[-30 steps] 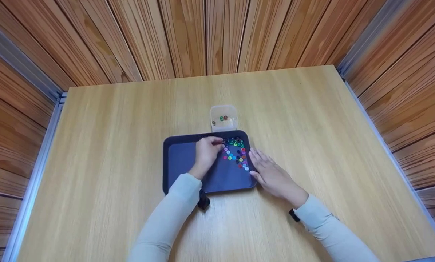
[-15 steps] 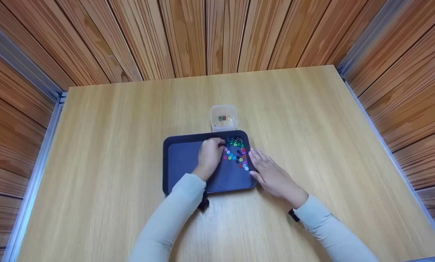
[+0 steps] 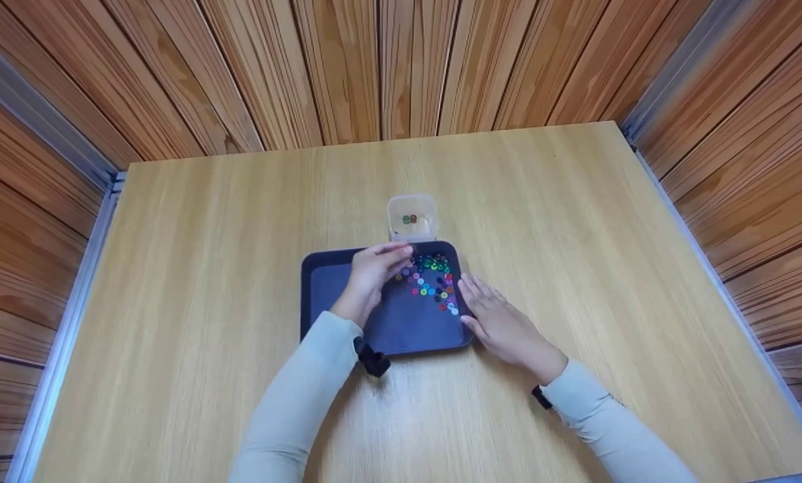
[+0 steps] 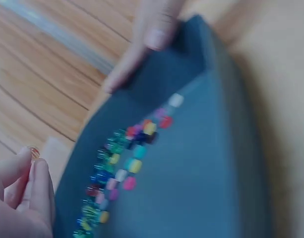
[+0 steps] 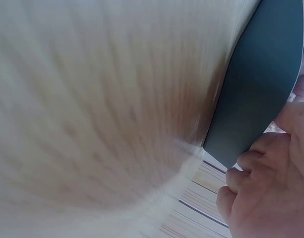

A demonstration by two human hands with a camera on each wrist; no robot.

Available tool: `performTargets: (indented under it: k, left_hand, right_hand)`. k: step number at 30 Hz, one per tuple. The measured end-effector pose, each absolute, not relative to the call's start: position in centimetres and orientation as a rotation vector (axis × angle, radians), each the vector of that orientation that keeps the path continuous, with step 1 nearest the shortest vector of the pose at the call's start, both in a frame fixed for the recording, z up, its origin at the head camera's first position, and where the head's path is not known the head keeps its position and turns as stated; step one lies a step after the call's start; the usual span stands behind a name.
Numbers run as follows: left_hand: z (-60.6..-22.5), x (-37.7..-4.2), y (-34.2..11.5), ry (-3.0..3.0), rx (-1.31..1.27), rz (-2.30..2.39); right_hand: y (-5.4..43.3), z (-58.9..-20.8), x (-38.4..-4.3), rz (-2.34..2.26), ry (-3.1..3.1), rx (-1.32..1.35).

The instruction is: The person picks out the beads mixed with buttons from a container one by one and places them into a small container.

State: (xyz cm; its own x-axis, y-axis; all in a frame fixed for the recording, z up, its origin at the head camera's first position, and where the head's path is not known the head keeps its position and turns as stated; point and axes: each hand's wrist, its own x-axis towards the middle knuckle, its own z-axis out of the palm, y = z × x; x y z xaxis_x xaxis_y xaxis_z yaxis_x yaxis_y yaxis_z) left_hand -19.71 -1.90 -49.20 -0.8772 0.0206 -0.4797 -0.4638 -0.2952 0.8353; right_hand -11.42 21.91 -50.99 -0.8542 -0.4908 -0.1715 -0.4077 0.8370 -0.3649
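Observation:
In the head view my left hand [image 3: 372, 270] is over the far side of the dark blue tray [image 3: 414, 332]. Its thumb and fingers pinch a small amber-brown bead [image 4: 34, 151], which shows best in the left wrist view. Many-coloured beads [image 3: 434, 263] lie in the tray's far right part, shiny green and dark ones along the far wall and matt ones [image 3: 424, 291] nearer. My right hand [image 3: 505, 329] rests along the tray's right rim with its fingers straight; the right wrist view has its fingers against the tray's outer wall [image 5: 256, 79].
A translucent plastic container [image 3: 425, 230] stands right behind the tray, with a green bead [image 3: 406, 219] and a brown bead [image 3: 413, 219] inside. Wooden plank walls [image 3: 401, 67] border the wooden table [image 3: 206, 268] at the back and sides.
My left hand has moved from the beads up and left to the tray's far rim, the bead now showing at its fingertips. More beads beneath are uncovered. My right hand has stayed still.

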Motion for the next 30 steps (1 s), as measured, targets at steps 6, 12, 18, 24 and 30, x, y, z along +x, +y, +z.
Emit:
performTargets:
  k: [6,12,18,24,30]
  left_hand:
    - [-47.2,-21.1,-2.7,1.545,-0.582,2.301]
    - [-45.7,-22.5,-2.8,2.001,-0.444,2.132]
    - [-44.9,-23.8,-2.2,2.547,-0.164,1.697]
    - [-45.2,-24.1,-1.4,2.907,0.171,1.16]
    - [-46.1,-24.1,-0.9,2.964,0.245,1.049]
  right_hand:
    - [22.0,-50.9,-11.6,-0.465,2.749,-0.685]
    - [21.9,-50.9,-11.6,-0.464,2.738,-0.661]
    - [21.9,-51.0,-11.4,-0.451,2.731,-0.653]
    - [21.9,-51.0,-11.4,-0.444,2.737,-0.652]
    - [21.9,-51.1,-11.4,-0.449,2.734,-0.658]
